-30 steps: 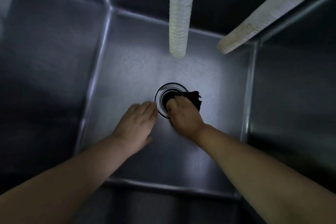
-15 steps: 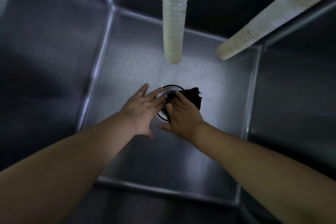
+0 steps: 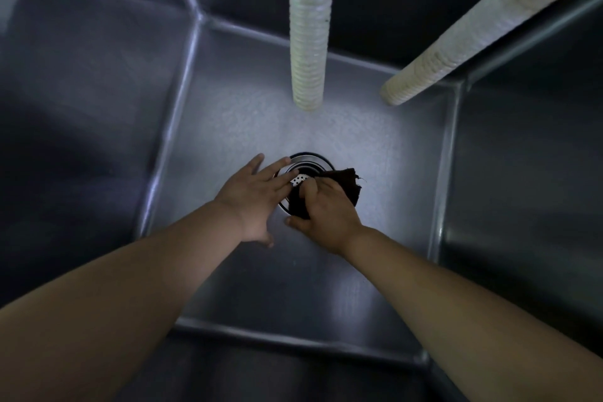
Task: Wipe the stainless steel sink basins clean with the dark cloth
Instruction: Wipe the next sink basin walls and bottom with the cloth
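Note:
I look down into a deep stainless steel sink basin point(image 3: 228, 127) lit from above. At the middle of its floor sits a round drain point(image 3: 310, 161) with a perforated strainer point(image 3: 298, 180) partly showing. My right hand point(image 3: 323, 209) grips a dark cloth point(image 3: 349, 184) and presses it onto the right side of the drain. My left hand point(image 3: 253, 196) lies flat with straight fingers, its fingertips resting on the drain's left rim, touching the strainer. The cloth hides the rest of the drain.
Two pale ribbed hoses hang into the basin: one point(image 3: 310, 42) straight down above the drain, the other point(image 3: 456, 42) slanting in from the upper right. Steep steel walls point(image 3: 81, 108) close in on all sides.
My left hand has slid right from the basin floor onto the drain rim. The cloth has shifted right, uncovering part of the strainer. The view has moved closer.

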